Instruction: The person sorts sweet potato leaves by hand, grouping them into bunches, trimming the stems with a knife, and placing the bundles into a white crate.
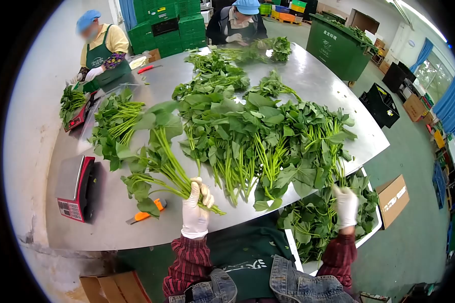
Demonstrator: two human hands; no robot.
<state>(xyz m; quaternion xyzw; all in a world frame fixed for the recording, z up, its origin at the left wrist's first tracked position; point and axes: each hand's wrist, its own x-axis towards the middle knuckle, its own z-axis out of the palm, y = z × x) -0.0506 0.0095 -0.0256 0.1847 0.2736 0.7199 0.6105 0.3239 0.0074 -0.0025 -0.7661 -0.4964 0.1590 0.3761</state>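
My left hand [195,209], in a white glove, is closed around the lower stems of a bunch of leafy greens [167,151], holding it above the metal table. Its leaves fan up and to the left. My right hand [346,206], also gloved, is at the table's right front edge, above a white crate of greens [308,230]. Its fingers are pinched together at stems hanging from the pile; the fingertips are partly hidden. A large pile of leafy greens [268,136] covers the middle of the table. An orange box cutter [149,212] lies near my left hand.
A red digital scale [76,187] stands at the left, with another bunch of greens [117,118] behind it. Two co-workers [103,50] [237,25] work at the far edges. A red-handled knife [147,69] lies at the back. A cardboard box [392,199] stands beside the crate.
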